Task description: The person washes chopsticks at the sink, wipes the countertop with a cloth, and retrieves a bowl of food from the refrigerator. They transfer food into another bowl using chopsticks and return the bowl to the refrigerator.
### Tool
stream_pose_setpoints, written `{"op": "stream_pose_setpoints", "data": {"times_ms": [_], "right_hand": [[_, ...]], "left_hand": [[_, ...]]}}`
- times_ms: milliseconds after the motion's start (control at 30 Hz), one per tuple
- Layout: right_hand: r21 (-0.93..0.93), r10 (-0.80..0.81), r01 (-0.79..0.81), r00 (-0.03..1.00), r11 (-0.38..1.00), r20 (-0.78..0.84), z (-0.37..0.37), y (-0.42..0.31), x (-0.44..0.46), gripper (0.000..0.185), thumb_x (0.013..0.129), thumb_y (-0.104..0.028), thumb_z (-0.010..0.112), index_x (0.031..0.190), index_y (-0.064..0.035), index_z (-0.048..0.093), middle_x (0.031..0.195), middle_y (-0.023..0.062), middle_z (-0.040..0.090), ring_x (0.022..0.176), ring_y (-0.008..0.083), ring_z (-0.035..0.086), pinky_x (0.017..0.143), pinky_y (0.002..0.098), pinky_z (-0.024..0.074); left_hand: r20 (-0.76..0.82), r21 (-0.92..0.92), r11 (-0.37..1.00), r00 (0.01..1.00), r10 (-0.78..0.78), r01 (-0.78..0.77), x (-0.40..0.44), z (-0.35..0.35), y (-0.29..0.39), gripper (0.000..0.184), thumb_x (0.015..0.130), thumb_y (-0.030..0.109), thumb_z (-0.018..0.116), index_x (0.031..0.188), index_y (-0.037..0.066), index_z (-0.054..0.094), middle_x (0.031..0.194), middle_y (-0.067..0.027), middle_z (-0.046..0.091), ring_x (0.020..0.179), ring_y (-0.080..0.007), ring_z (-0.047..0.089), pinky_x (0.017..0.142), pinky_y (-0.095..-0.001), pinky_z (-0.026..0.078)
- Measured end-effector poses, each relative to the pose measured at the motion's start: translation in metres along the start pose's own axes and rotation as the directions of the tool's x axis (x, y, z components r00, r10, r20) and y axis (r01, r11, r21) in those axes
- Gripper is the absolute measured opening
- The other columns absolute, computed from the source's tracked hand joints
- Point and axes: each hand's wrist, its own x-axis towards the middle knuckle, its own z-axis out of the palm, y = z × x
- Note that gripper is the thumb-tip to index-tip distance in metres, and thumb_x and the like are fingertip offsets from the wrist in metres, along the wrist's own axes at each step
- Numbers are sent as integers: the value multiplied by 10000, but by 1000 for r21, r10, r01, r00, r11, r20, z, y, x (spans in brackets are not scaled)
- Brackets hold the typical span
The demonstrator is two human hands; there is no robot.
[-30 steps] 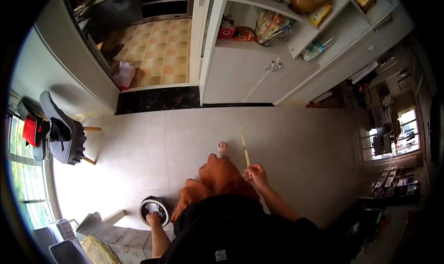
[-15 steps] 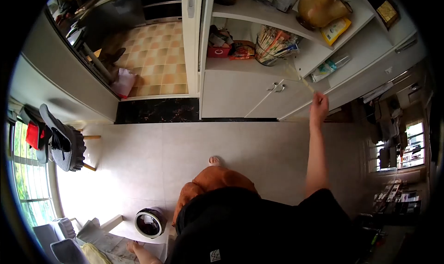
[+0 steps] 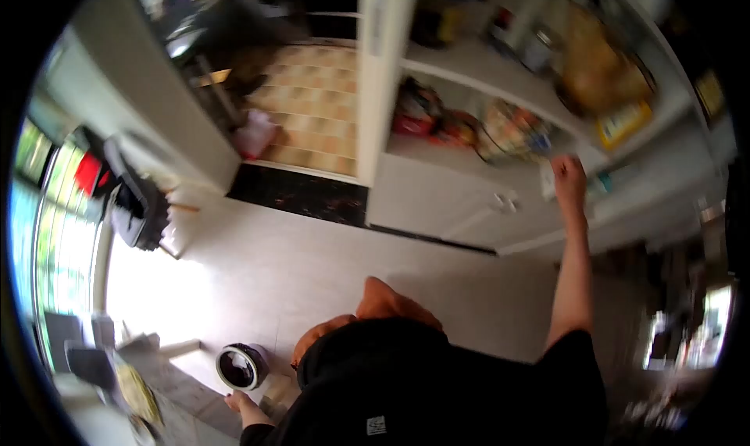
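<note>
Although well apart, right hand [image 3: 569,183] near shelves [image 3: 486,73], left hand [image 3: 237,401] beside bin [image 3: 259,358].

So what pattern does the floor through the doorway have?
The floor through the doorway is checked in cream and orange-tan, seen in the head view.

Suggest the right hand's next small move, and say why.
I'd probably ease the right hand slightly left, toward the filled round container on the open shelf: the hand is raised close beside it. Go slowly, since blur hides whether the hand grips anything.
</note>
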Motion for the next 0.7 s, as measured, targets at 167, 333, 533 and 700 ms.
{"op": "stream_pose_setpoints", "data": {"times_ms": [167, 333, 533, 700], "right_hand": [[203, 379, -410, 909, 889, 174, 28, 15, 1, 196, 941, -246, 608, 1017, -70, 649, 943, 95, 682, 771, 236, 673, 646, 340, 526], [480, 547, -569, 812, 667, 203, 27, 11, 12, 270, 990, -299, 542, 1062, -43, 585, 889, 70, 675, 602, 142, 648, 466, 290, 485], [294, 523, -561, 828, 774, 201, 72, 15, 3, 221, 1001, -221, 484, 1072, -35, 581, 855, 65, 689, 461, 159, 594, 425, 306, 452], [422, 597, -614, 779, 667, 189, 78, 25, 1, 263, 988, -271, 521, 1122, -52, 576, 916, 62, 679, 541, 145, 624, 436, 287, 440]], "left_hand": [[-177, 82, 997, 984, 25, -10, -37, -41, 17, 381, 826, 139, 566, 1198, 58, 581, 1210, -218, 600, 1102, -400, 586, 942, -469, 469], [-260, 135, 991, 965, 24, 12, -42, -72, 33, 393, 827, 114, 550, 1214, 49, 573, 1218, -231, 589, 1107, -393, 585, 929, -478, 474], [-140, 0, 1000, 990, -21, 21, -51, -77, 22, 426, 798, 92, 604, 1217, 23, 570, 1160, -228, 640, 1098, -366, 616, 951, -414, 477], [-77, -30, 999, 996, -34, 32, -33, -20, -34, 521, 757, 114, 633, 1266, 39, 551, 1199, -216, 627, 1131, -385, 592, 976, -422, 464]]}}
